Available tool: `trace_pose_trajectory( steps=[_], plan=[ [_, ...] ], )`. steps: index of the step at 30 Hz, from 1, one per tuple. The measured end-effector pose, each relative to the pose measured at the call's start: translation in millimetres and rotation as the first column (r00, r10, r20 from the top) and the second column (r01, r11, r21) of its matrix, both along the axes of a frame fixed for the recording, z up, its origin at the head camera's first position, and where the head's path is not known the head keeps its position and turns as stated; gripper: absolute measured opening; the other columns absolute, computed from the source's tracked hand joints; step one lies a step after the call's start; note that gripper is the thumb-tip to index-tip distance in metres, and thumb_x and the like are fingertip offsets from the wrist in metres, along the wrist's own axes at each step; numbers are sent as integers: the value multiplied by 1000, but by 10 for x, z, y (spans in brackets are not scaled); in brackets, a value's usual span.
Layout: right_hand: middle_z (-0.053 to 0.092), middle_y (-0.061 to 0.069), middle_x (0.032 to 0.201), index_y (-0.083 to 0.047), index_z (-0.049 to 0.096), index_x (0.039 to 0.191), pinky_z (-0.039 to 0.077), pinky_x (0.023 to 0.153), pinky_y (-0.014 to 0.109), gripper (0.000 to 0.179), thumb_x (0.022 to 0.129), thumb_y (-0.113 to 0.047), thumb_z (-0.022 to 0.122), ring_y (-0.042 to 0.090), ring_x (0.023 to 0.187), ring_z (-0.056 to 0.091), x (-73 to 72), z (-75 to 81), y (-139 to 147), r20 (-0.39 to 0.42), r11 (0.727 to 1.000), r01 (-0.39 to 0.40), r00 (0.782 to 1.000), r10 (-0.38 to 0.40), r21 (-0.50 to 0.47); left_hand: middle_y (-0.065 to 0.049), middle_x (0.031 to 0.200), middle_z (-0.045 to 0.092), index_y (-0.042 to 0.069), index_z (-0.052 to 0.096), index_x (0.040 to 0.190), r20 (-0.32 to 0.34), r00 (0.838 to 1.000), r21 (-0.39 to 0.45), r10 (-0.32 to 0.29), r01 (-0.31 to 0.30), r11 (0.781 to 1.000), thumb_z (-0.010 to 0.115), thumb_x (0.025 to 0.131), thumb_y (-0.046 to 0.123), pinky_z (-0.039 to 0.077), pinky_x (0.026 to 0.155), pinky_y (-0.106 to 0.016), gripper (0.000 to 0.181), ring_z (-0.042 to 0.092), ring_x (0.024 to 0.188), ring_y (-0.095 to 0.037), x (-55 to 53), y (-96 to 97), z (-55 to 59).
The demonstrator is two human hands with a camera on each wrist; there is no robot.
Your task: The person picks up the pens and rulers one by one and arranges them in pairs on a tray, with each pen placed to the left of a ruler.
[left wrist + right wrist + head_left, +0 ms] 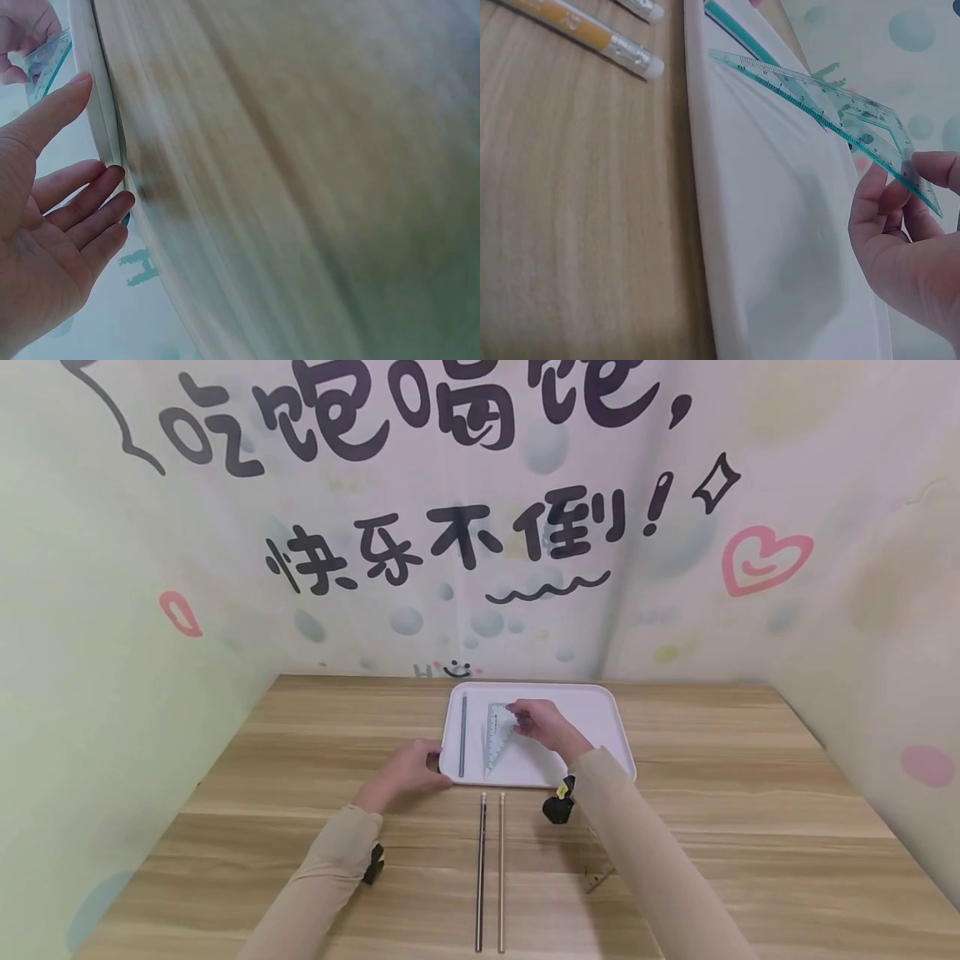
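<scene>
My right hand (546, 723) pinches a clear teal-tinted set square (810, 101) between thumb and fingers over the white tray (555, 768). In the right wrist view the set square slants, its narrow tip close to the tray's near rim. A dark teal pencil (462, 735) lies along the tray's left side. At the tray's left edge is my left hand (412, 767); its relaxed, spread fingers (86, 199) and thumb reach the rim in the left wrist view.
In front of the tray, a dark pencil (481, 872) and a light wooden pencil (502, 872) lie side by side, white erasers toward the tray. A clear ruler-marked piece (597, 875) shows partly beneath the right sleeve. A printed wall cloth (450, 635) rises behind the wooden table (337, 718).
</scene>
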State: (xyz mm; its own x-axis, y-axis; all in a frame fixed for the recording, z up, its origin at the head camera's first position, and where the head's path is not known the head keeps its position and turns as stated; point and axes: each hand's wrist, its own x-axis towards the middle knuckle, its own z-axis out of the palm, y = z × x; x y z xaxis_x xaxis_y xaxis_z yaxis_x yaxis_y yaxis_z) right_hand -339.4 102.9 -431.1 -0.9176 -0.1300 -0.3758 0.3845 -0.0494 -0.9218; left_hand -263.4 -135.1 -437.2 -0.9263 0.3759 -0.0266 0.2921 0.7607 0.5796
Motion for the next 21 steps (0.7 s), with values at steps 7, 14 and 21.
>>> trace_pose_trajectory(
  steps=[7,14,21],
  plan=[
    [49,5,87,2,56,103,44,64,22,21,83,-7,55,14,73,48,-13,-19,-21,18,1000,8,1000,-8,5,0,85,61,6,66,95,3,1000,-3,5,-5,1000,78,68,15,37,65,-27,31,47,72,-13,-8,8,-1],
    [50,5,81,3,57,99,44,61,21,18,82,-4,56,12,67,48,-55,-57,-70,24,999,22,999,-23,25,2,85,61,9,66,96,24,999,-17,30,-29,999,79,67,17,38,67,-28,32,47,73,-13,-10,20,13],
    [52,6,82,6,57,107,43,59,20,28,80,-2,56,13,67,49,-75,-91,-156,28,996,27,999,-29,84,1,84,60,9,65,94,4,1000,-37,24,-24,999,79,67,18,37,66,-28,32,47,74,-13,-4,24,15]
  ],
)
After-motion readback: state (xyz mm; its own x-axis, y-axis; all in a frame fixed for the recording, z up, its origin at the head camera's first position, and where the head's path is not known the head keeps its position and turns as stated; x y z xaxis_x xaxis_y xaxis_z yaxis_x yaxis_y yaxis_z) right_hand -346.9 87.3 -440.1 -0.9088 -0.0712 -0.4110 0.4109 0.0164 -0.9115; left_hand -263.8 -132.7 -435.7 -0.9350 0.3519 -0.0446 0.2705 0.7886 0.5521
